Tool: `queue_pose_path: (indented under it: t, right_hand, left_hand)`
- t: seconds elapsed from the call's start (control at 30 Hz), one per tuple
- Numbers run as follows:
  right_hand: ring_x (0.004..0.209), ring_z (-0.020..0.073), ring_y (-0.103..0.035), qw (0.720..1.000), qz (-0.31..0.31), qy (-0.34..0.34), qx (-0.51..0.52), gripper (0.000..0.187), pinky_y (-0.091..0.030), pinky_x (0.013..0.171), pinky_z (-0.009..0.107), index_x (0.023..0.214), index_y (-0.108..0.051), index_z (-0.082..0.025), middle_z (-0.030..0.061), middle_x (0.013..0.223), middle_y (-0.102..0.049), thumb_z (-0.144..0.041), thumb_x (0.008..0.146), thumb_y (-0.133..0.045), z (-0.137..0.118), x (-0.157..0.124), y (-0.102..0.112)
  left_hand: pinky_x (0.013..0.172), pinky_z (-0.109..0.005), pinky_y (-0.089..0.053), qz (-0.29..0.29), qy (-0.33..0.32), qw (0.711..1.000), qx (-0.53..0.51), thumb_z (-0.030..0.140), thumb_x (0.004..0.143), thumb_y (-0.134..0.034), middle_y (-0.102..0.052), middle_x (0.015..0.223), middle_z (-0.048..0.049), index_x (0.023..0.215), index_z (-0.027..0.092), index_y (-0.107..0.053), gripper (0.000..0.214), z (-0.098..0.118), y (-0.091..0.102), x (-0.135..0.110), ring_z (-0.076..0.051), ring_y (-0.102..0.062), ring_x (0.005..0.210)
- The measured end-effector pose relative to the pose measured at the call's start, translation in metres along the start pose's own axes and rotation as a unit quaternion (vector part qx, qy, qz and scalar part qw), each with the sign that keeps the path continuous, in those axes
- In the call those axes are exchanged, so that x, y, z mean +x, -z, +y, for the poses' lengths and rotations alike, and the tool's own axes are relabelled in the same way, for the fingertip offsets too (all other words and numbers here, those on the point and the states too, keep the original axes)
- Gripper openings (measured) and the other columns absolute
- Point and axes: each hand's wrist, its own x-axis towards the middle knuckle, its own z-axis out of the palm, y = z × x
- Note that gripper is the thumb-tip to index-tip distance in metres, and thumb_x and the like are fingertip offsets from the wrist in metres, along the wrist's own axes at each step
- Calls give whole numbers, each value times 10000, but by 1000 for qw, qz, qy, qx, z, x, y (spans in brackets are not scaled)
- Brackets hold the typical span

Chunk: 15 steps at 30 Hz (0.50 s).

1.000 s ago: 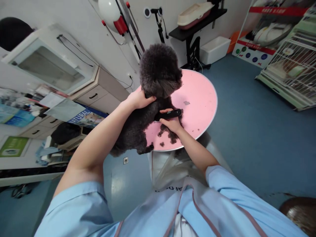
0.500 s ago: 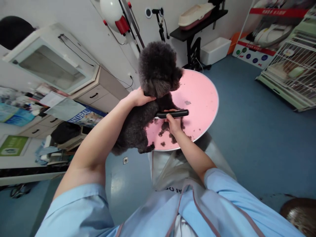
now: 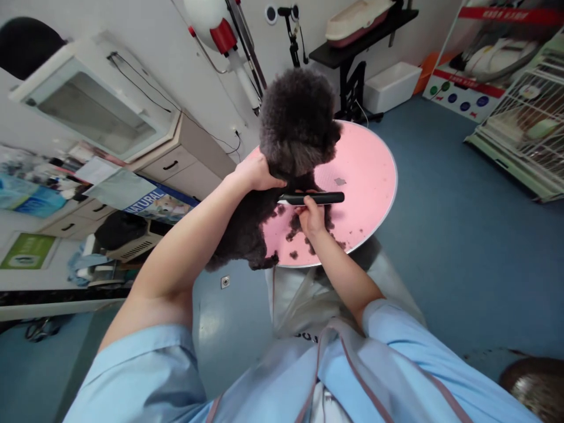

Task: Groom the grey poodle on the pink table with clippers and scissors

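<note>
The left hand (image 3: 258,174) clasps the base of the neck of the dark curly dog (image 3: 293,132), thumb pointing to three o'clock, most fingers lost behind the fur; its forearm covers part of the back. The dog is at nine o'clock on the pink round table (image 3: 370,170), its face turned to two o'clock and mostly shadowed. The black clipper (image 3: 328,198) points its pale head to nine; contact with the coat is hard to judge. The right hand (image 3: 312,217) grips it, fingers partly hidden beyond the handle. A second ago the clipper looked shorter and tilted; now it shows side-on, nearly level.
</note>
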Motion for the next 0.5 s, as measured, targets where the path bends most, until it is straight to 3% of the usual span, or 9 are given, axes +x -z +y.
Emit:
queue_pose_path:
  t: [0.13,0.4,0.5]
  right_hand:
    - [725,110,-645,997,-59,-30,-37,366,-502,539,199,933,-559,-241,-14,971,-731,-299,647,-780,5,-10,-5]
    - [806,110,-650,979,-156,-27,-129,370,-552,684,228,967,-626,-249,-14,1040,-694,-284,648,-810,12,-28,14]
    - [854,146,-658,983,-127,21,-132,335,-542,631,237,951,-596,-255,-2,1004,-699,-374,690,-769,2,-26,14]
  left_hand:
    - [1056,-290,-419,-5,26,1000,-8,680,677,-633,-586,1309,-61,1441,232,-424,910,-4,-5,13,-310,-515,1274]
    - [951,-341,-481,-14,63,997,-49,738,665,-583,-628,1272,-111,1407,223,-479,909,-9,2,20,-331,-587,1180]
    - [928,-349,-493,-17,73,995,-67,707,664,-619,-644,1240,-107,1403,227,-483,891,-6,6,19,-330,-604,1145]
